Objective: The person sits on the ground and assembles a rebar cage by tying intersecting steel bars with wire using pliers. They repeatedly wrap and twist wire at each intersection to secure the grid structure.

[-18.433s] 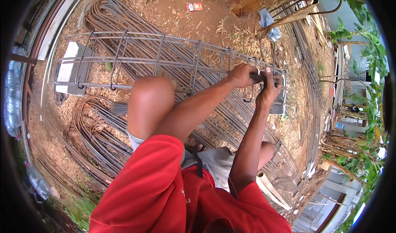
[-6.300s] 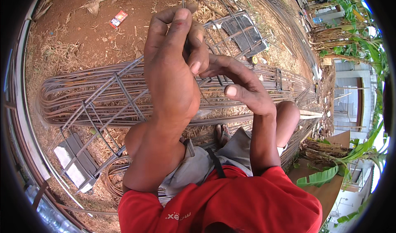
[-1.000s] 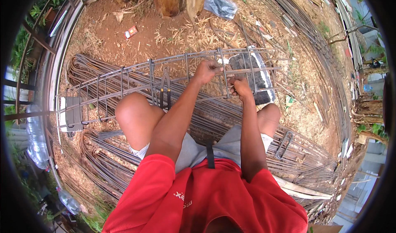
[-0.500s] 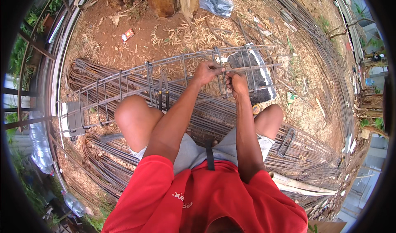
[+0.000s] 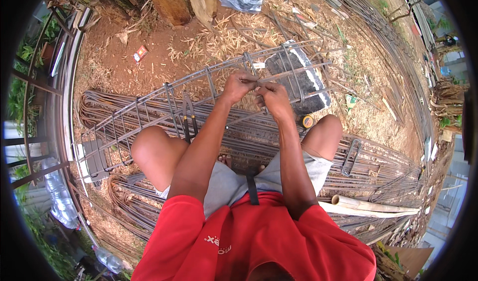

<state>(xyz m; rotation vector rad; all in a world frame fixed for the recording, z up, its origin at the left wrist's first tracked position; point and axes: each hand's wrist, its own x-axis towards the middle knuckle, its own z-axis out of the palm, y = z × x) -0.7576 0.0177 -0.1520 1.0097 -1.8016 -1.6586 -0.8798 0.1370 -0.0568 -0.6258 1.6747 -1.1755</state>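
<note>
A long rebar cage with square stirrups lies across in front of my knees. My left hand is closed in a pinch at a bar of the cage, right of its middle. Beside it, my right hand is closed too, its fingertips almost meeting the left ones. Whatever lies between the fingers is too small to make out. Pincers with black and yellow handles hang on the cage near my left knee. A black block with a white edge lies under the cage's right end, and a grey block under its left end.
Bundles of bent rebar lie beneath the cage and under my legs. A round yellow-and-black item is by my right knee. A loose stirrup and bamboo poles lie to the right. Tree trunks stand at the far side.
The view has turned slightly, so the cage now slopes more. My hands have come closer together at the same bar, and the right hand has turned more palm-down.
</note>
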